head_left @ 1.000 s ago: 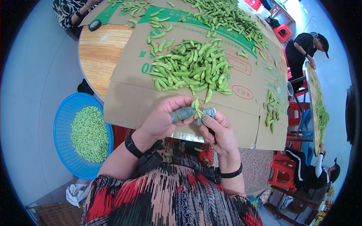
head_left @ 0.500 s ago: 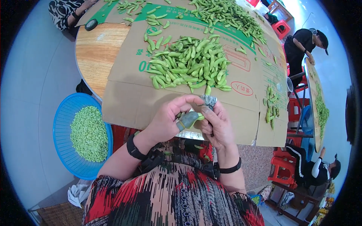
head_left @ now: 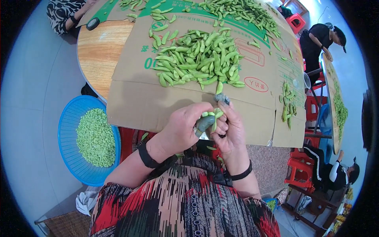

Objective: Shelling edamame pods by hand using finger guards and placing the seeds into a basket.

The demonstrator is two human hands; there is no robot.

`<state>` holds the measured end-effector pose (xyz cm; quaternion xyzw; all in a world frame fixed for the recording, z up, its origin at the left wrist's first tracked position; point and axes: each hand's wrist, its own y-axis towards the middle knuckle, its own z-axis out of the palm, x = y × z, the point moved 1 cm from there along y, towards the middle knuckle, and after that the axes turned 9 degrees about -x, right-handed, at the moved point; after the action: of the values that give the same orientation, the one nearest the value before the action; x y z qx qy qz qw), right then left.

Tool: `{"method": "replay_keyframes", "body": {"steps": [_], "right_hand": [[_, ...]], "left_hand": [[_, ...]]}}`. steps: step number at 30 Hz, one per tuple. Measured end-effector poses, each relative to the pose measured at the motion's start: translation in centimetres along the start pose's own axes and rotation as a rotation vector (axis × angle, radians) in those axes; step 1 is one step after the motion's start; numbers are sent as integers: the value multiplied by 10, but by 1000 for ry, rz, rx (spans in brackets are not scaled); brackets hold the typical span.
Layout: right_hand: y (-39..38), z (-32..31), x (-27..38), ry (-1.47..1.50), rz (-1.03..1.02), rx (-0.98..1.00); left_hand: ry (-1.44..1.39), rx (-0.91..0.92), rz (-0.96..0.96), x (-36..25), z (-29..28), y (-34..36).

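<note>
One green pod [head_left: 217,113] is held against the grey-covered thumb of the left hand [head_left: 182,123], whose fingers are curled inward. The pod's right side is met by the right hand [head_left: 233,130], raised from the wrist; whether it is gripped there cannot be told.

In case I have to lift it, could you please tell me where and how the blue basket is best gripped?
I would grip the blue basket by its left rim, coming from the left: that curved edge stands exposed above the shelled beans, while the right side appears close to the table.
</note>
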<state>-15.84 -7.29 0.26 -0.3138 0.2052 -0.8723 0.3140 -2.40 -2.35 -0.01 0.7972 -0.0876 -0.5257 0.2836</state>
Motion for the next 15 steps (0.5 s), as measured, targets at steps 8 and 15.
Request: {"method": "replay_keyframes", "body": {"steps": [8,15], "right_hand": [[-17,11,43,-1446,-619,364],[24,12,43,-2038,-1071,-95]], "left_hand": [[-1165,-34,-788,30,-15,5],[-1247,-33,-820,24,-13,4]]}}
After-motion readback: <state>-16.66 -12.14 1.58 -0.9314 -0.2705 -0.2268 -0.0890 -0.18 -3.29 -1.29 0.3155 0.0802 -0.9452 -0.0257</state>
